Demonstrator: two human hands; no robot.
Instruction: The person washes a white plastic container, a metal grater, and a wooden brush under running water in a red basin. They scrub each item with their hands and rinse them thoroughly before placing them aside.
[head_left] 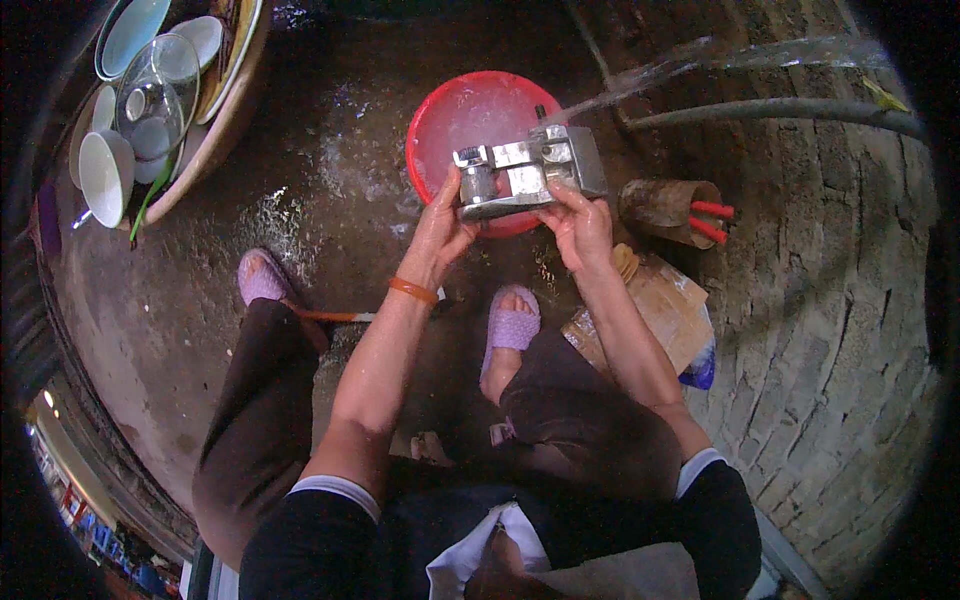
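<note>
Over the red basin point(428, 122), I hold a silver metal machine part point(524, 180) in both hands. It is long and blocky, with a round cylinder at its left end and a squared housing at its right; its exact kind I cannot tell. My left hand point(445, 225) grips the cylinder end, thumb on top, an orange bracelet point(412, 291) round the wrist. My right hand point(582, 228) grips the other end, thumb on its near edge. Some fingers are hidden beneath the metal. Below, cloudy water point(480, 112) with foam fills the basin.
A stream of water point(690, 68) comes in from the upper right toward the basin, above a grey hose point(770, 110). A round container point(660, 208) with red handles lies right, near flattened cardboard point(665, 305). Bowls point(106, 178) and a glass lid point(155, 95) fill a large vessel left.
</note>
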